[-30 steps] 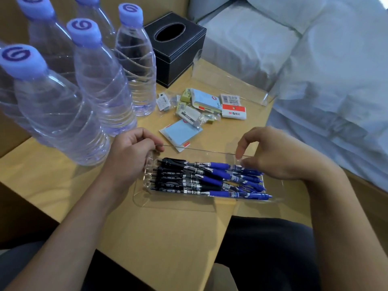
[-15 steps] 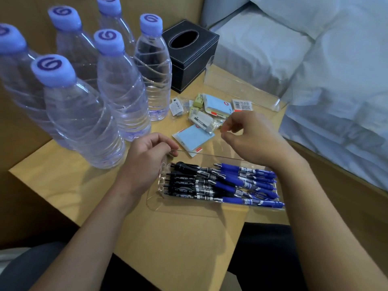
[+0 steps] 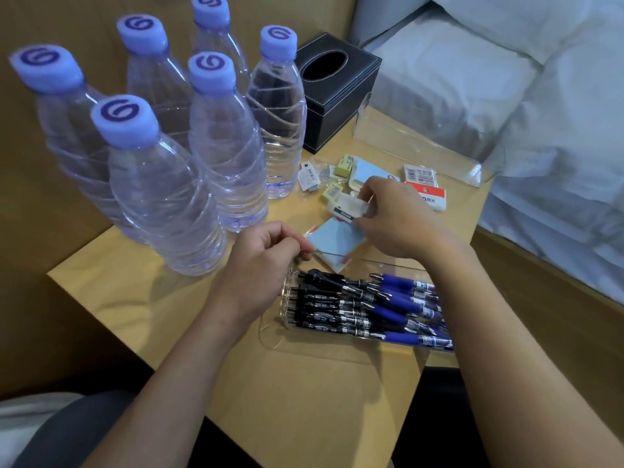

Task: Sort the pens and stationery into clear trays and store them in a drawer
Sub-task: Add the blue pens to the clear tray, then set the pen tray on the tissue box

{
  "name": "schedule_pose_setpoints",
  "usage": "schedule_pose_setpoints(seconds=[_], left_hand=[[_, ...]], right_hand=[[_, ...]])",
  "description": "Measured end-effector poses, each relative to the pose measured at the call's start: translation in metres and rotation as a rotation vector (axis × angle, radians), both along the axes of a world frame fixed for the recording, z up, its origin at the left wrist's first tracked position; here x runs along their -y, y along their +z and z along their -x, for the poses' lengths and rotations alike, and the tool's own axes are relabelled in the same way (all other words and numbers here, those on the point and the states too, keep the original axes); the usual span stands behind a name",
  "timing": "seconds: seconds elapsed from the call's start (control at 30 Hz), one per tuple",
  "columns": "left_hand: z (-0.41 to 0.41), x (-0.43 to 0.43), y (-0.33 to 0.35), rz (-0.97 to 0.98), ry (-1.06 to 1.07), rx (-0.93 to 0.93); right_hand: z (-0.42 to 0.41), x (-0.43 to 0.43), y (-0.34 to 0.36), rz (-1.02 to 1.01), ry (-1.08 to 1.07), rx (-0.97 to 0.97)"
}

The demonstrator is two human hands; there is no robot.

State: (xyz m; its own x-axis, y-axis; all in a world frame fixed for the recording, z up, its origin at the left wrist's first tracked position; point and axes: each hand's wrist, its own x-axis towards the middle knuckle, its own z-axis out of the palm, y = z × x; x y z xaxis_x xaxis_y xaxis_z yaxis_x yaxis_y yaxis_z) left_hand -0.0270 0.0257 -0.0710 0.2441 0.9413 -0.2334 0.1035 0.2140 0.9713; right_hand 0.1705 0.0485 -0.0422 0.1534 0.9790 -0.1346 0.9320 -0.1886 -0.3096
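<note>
A clear tray [image 3: 270, 336] near the table's front edge holds several black and blue pens [image 3: 364, 307] lying side by side. My left hand [image 3: 263, 261] pinches the tray's far left rim. My right hand [image 3: 395, 217] reaches beyond the tray and closes its fingers on a white wrapped eraser [image 3: 347, 206] in the stationery pile. Around it lie a blue sticky-note pad [image 3: 332, 239], small yellow erasers [image 3: 344, 165] and a red-and-white eraser pack [image 3: 429, 194]. A second clear tray [image 3: 472, 167] stands empty at the table's far right edge.
Several water bottles [image 3: 223, 153] with blue caps crowd the left and back of the wooden table [image 3: 169, 298]. A black tissue box [image 3: 337, 92] stands behind the stationery. A bed with white bedding [image 3: 553, 123] borders the table on the right.
My right hand left the pen tray's far rim and moved up to the stationery pile, closing on the white eraser. My left hand stayed on the tray's rim. The camera shifted.
</note>
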Motion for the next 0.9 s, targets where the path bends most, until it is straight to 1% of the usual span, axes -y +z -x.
schedule_pose_setpoints(seconds=[0.1, 0.23, 0.37, 0.5, 0.63, 0.73, 0.83, 0.9], left_hand=[[0.0, -0.001, -0.001, 0.001, 0.007, -0.005], [0.0, 0.001, -0.003, 0.014, 0.014, 0.016], [-0.001, 0.002, -0.004, 0.031, 0.025, 0.038], [-0.002, 0.001, -0.005, 0.035, 0.026, 0.049], [-0.001, 0.002, -0.006, 0.038, 0.024, 0.057], [0.0, 0.001, -0.006, 0.04, 0.016, 0.062], [0.002, -0.001, -0.009, 0.035, 0.015, 0.072], [0.001, -0.002, -0.01, 0.034, 0.018, 0.079]], right_hand=[[-0.011, 0.008, 0.005, -0.009, 0.009, -0.062], [-0.033, 0.021, 0.011, -0.06, -0.068, -0.167], [-0.053, 0.028, 0.008, -0.104, -0.167, -0.182], [-0.059, 0.03, -0.001, -0.03, -0.191, -0.167], [-0.057, 0.031, 0.001, -0.061, -0.175, -0.14], [-0.051, 0.042, 0.013, -0.105, -0.111, -0.137], [-0.039, 0.064, 0.024, -0.176, -0.018, -0.042], [-0.029, 0.079, 0.032, -0.163, 0.032, -0.016]])
